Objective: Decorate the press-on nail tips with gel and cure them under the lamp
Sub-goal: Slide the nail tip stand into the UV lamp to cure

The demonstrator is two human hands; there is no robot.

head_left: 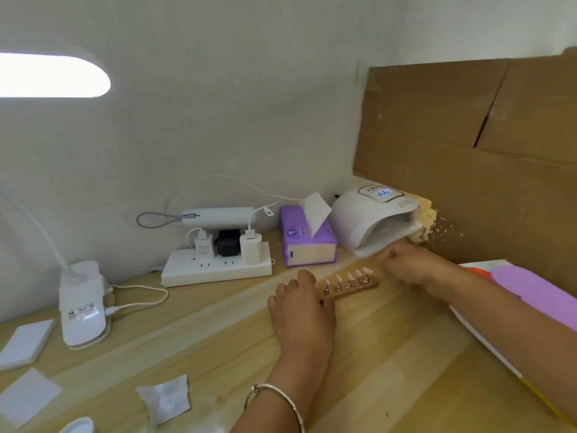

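A small wooden holder (359, 290) lies on the table in front of the lamp and carries several pink nail tips (350, 276) on metal stands. My left hand (301, 314) rests at the holder's left end, fingers curled against it. My right hand (406, 264) is blurred at the holder's right end, just below the lamp's mouth, fingers bent; whether it grips the holder is unclear. The white curing lamp (371, 217) stands at the back right with its display lit.
A purple tissue box (307, 242) sits left of the lamp. A white power strip (215, 267) with chargers and a desk lamp base (82, 304) stand further left. Wipes (165, 398) lie near the front edge. Cardboard (468, 135) lines the right wall; a purple pad (537, 292) lies right.
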